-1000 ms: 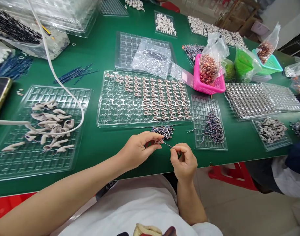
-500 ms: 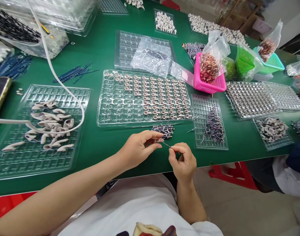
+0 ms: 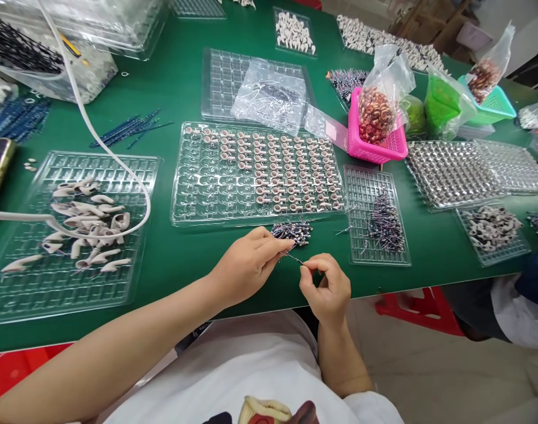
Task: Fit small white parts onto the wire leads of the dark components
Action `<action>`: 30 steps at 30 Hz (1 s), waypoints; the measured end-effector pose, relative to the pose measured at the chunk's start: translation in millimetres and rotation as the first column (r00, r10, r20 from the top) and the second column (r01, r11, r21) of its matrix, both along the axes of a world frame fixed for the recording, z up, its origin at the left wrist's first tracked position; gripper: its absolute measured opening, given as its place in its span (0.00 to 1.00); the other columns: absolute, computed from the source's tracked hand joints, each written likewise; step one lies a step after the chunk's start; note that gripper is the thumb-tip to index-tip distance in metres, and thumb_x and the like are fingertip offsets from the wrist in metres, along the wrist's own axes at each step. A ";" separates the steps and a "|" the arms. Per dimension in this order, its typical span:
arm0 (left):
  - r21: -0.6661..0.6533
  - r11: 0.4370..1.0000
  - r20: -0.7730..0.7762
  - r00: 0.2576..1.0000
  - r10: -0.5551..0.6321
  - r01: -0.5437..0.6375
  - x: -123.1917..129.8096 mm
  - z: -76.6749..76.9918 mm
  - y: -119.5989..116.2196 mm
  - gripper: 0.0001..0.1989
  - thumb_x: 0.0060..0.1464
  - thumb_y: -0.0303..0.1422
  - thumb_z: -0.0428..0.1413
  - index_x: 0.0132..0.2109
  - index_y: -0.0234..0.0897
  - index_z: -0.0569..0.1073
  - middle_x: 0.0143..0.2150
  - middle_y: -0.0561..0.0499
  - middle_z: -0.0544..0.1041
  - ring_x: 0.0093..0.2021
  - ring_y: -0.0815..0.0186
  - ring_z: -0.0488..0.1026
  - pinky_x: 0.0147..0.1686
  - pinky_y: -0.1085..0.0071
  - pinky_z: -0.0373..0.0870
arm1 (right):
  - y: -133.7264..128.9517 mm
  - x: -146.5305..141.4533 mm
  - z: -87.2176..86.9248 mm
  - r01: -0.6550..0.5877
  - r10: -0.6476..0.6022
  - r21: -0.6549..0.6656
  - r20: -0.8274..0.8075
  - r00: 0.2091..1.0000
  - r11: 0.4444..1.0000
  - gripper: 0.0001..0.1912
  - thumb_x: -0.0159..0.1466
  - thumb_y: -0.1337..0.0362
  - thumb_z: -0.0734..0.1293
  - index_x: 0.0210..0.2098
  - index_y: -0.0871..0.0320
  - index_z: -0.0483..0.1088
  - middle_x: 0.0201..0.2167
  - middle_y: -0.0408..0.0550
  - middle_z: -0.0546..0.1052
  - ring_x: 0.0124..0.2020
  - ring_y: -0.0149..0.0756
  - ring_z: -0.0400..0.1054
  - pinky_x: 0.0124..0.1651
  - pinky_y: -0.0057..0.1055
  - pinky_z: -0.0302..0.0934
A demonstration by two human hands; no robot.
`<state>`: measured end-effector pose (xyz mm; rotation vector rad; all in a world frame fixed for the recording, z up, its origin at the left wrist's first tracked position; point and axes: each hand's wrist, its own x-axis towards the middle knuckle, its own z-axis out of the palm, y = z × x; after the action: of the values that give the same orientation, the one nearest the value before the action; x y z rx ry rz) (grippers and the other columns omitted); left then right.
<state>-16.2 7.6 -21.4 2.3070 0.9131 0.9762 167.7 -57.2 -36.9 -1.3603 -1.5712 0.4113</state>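
Over the table's front edge, my left hand (image 3: pixel 246 262) is closed in a pinch, its fingers covering most of a small white earphone shell. From its fingertips a thin dark wire (image 3: pixel 294 257) runs across to my right hand (image 3: pixel 326 288), whose thumb and forefinger pinch the other end. Just beyond my left fingers lies a pile of small wired parts (image 3: pixel 292 232). Behind it is a clear tray (image 3: pixel 202 200) with rows of white shells in its right-hand pockets. To the right, another clear tray (image 3: pixel 357 235) carries a heap of wired parts (image 3: pixel 385 221).
A left-hand tray (image 3: pixel 22 294) holds loose white shells, with a white cable (image 3: pixel 86 112) looping over it. A pink basket (image 3: pixel 377 152) holds a bag of copper-coloured pieces. Metallic-looking trays (image 3: pixel 450 176) lie at the right. Another person's sleeve (image 3: pixel 536 282) shows at the right edge.
My left hand has turned over the white shell, hiding it more. My right hand still pinches the wire and has shifted very slightly left. The view has moved a little.
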 end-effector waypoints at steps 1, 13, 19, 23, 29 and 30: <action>0.038 0.999 -0.003 1.000 -0.004 0.004 0.3 -0.8 0.3 0.12 0.63 0.22 0.51 0.52 0.35 0.72 0.34 0.49 0.80 0.36 0.64 0.70 0.33 0.71 0.70 | 0.0 -0.1 0.2 -0.004 0.004 -0.010 0.000 1.000 1.000 0.06 0.61 0.72 0.67 0.34 0.55 0.68 0.28 0.42 0.72 0.28 0.30 0.66 0.31 0.29 0.63; 0.242 0.969 -0.077 0.997 -0.027 0.045 2.8 -0.3 -2.6 0.14 0.60 0.18 0.50 0.51 0.31 0.72 0.33 0.47 0.79 0.36 0.62 0.68 0.38 0.68 0.73 | 1.8 -0.4 2.0 -0.081 0.078 -0.094 -0.036 0.996 0.992 0.06 0.61 0.72 0.67 0.32 0.55 0.69 0.27 0.41 0.73 0.26 0.29 0.64 0.32 0.29 0.61; 0.254 0.966 -0.096 0.995 -0.034 0.058 2.6 -1.7 -3.6 0.14 0.61 0.18 0.50 0.51 0.31 0.72 0.34 0.46 0.80 0.37 0.62 0.69 0.40 0.66 0.74 | 1.6 1.0 1.6 -0.097 0.089 -0.135 -0.065 0.994 0.986 0.05 0.61 0.72 0.67 0.31 0.56 0.70 0.26 0.40 0.72 0.25 0.29 0.63 0.31 0.29 0.60; 0.262 0.963 -0.107 0.994 -0.039 0.066 3.0 -2.7 -4.2 0.14 0.61 0.19 0.50 0.52 0.31 0.72 0.36 0.46 0.80 0.37 0.62 0.69 0.40 0.66 0.74 | 1.5 1.4 1.5 -0.100 0.092 -0.144 -0.058 0.994 0.984 0.05 0.61 0.71 0.67 0.30 0.56 0.70 0.26 0.41 0.72 0.25 0.29 0.63 0.31 0.29 0.60; 0.276 0.958 -0.105 0.993 -0.045 0.073 5.0 -3.3 -5.4 0.14 0.61 0.19 0.50 0.52 0.32 0.71 0.36 0.47 0.80 0.37 0.62 0.69 0.40 0.66 0.75 | 1.8 1.3 1.6 -0.114 0.107 -0.135 -0.055 0.993 0.984 0.05 0.61 0.71 0.67 0.31 0.56 0.69 0.26 0.40 0.72 0.25 0.28 0.63 0.31 0.29 0.60; 0.280 0.957 -0.106 0.993 -0.044 0.072 5.5 -3.6 -5.5 0.14 0.61 0.19 0.50 0.52 0.32 0.71 0.36 0.47 0.80 0.36 0.63 0.69 0.40 0.65 0.75 | 1.7 1.3 1.7 -0.115 0.108 -0.137 -0.054 0.993 0.984 0.05 0.61 0.71 0.67 0.31 0.56 0.69 0.26 0.40 0.72 0.25 0.29 0.63 0.31 0.29 0.60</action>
<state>-10.7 2.1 -25.1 2.6266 0.7795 1.0333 169.0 -55.5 -35.1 -1.3613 -1.6094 0.6279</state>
